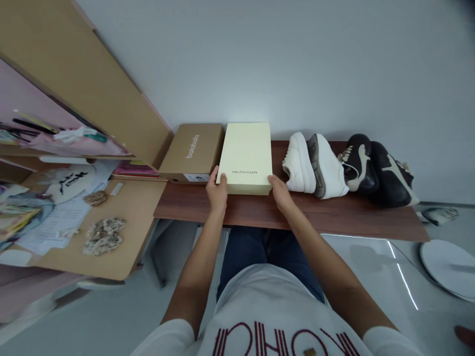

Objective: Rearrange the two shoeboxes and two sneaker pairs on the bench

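Head view: left hand (217, 190) and right hand (281, 193) clasp the near corners of the yellow box (247, 155), fingers pressed to its sides. The box lies on the shelf (334, 215), between the brown box (193, 151) and white shoes (313, 163); black shoes (374, 168) stand further right.

1. You have two boxes in front of you: one pale yellow box (247, 155) and one brown box (193, 151).
2. You can count four shoes in one row: two white shoes (299, 163) and two dark shoes (358, 163).
3. Two hands of yours are in view, one left hand (217, 190) and one right hand (281, 193), each at a near corner of the pale yellow box.
4. One desk (334, 217) carries the boxes and shoes.
5. One white round disc (445, 267) lies on the floor to your right.
6. Two patterned fabric pieces (104, 235) lie on the tan board to your left.
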Demonstrator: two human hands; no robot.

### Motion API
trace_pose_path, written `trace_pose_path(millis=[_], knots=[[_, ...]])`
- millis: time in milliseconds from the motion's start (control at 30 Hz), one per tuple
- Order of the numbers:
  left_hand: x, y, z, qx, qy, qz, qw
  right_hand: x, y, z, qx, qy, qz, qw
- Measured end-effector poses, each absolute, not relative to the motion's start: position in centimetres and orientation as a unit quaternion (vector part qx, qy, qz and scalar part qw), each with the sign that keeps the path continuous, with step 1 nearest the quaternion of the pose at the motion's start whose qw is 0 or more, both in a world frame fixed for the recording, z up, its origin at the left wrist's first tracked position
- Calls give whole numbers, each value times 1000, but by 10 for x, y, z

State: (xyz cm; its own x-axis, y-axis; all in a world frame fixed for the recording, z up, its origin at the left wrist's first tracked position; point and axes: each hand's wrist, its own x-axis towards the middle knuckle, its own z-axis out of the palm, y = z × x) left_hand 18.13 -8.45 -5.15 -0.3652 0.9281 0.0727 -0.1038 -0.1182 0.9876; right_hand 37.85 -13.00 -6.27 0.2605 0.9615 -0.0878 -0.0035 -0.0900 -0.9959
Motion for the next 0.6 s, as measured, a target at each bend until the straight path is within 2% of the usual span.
trace_pose_path(millis=[200, 400, 600], knots=[[210, -120, -9, 482, 486, 664, 302, 419, -142, -41, -592, -399, 408, 569], [282, -139, 26, 530, 408, 624, 404, 474, -158, -9, -597, -366, 355, 619], [342, -137, 4, 548, 377, 553, 501, 520, -176, -1, -623, -350, 318, 623]])
